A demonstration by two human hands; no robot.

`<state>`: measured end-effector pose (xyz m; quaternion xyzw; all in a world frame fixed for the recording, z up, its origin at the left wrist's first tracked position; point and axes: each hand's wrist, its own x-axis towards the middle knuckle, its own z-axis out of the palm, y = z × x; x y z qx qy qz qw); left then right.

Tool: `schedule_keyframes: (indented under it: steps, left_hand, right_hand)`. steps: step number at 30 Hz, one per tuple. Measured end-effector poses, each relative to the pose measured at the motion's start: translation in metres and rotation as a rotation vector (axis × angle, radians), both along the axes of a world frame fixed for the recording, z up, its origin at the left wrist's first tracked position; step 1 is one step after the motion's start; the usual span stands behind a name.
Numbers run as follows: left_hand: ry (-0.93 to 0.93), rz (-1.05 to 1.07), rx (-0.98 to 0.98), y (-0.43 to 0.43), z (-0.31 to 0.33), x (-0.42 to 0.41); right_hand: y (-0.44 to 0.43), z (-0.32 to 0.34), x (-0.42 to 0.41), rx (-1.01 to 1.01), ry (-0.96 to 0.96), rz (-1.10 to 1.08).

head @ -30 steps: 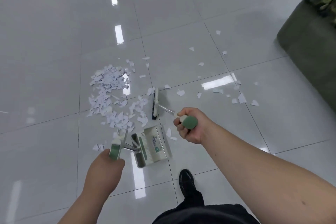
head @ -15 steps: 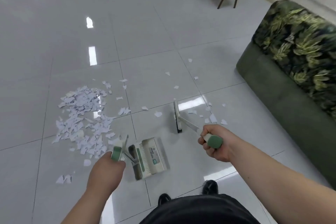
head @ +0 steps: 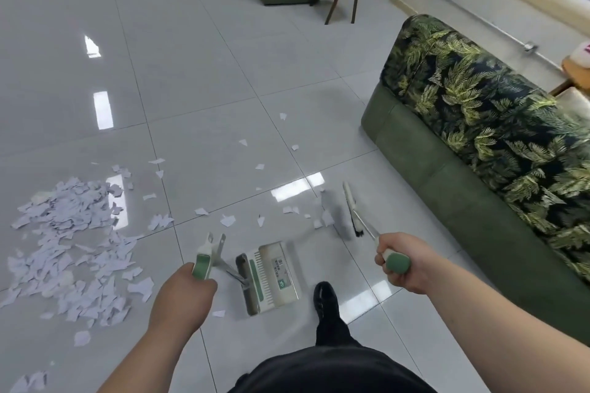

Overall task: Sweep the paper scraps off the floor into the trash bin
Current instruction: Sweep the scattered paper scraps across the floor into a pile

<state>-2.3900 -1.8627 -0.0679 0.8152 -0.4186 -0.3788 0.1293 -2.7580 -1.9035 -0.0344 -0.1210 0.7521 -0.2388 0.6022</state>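
both hands are closed round green grips and held well apart: the left hand clasps the dustpan handle, and the right hand wraps the top of the broom handle.

the main heap of paper scraps lies on the floor to the person's left, out beyond the left hand and well apart from the broom head. stray scraps trail across the tiles from the heap toward the broom, the last few just beside the head's left face. the head sits low ahead of the right hand, its long axis pointing away from the person, so its broad side faces left at the strays and the heap. a leftward stroke looks like the natural way to herd them together. the left hand is the nearer one to the heap, so the dustpan, now between the two hands, would have little way to go.

a dark shoe stands just right of the pan. a leaf-patterned green sofa is near the broom's right side. no trash bin is in view.
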Motion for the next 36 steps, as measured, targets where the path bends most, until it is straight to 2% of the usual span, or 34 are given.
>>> schedule_keyframes:
  steps: [7,11,17,21,28,32,36]
  left_hand:
    - [-0.025,0.037,0.041,-0.063,0.007,-0.062]
    - [-0.082,0.081,0.073,-0.092,0.014,-0.092]
    - [-0.154,0.191,0.110,-0.109,0.027,-0.120]
    - [-0.172,0.268,0.117,-0.106,0.033,-0.132]
    - [-0.207,0.417,0.137,-0.094,0.036,-0.137]
    - [-0.206,0.448,0.137,-0.098,0.035,-0.141]
    - [-0.196,0.453,0.133,-0.115,0.029,-0.147]
  right_hand:
    - [-0.090,-0.033,-0.090,0.069,0.112,0.115]
    - [-0.142,-0.052,-0.115,0.110,0.084,0.198]
    - [-0.169,-0.056,-0.059,0.184,-0.102,0.421]
    - [-0.184,-0.043,-0.017,0.208,-0.268,0.497]
    - [-0.240,-0.055,0.015,0.284,-0.531,0.391]
    - [-0.259,-0.054,0.009,0.268,-0.575,0.430]
    - [-0.268,-0.047,-0.014,0.216,-0.505,0.463]
